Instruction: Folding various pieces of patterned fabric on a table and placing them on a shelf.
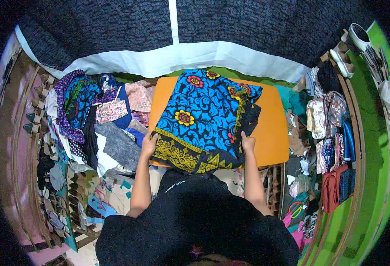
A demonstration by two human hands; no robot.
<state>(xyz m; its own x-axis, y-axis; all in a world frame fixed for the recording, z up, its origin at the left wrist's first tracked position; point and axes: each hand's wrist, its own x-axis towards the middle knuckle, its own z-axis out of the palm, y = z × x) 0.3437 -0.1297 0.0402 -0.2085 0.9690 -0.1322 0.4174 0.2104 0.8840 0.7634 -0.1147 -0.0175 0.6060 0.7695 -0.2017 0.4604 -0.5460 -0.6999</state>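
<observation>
A large patterned cloth [208,115], blue and black with red and yellow flowers and a gold-on-black border, spreads over an orange tabletop [270,124]. Its near edge hangs toward my body. My left hand [149,145] is closed on the cloth's near left corner. At the near right edge, my right hand [248,142] grips the dark border, thumb on top. Both arms reach forward, and the cloth is stretched between the two hands, with some folds at its right side. The undersides of my fingers are hidden.
Left of the table lies a heap of mixed fabrics [115,128]. Folded cloths [325,133] are stacked at the right, with orange-handled scissors [295,209] nearer. A dark curtain with a white hem [195,52] hangs beyond the table. Blue pieces [101,208] lie at lower left.
</observation>
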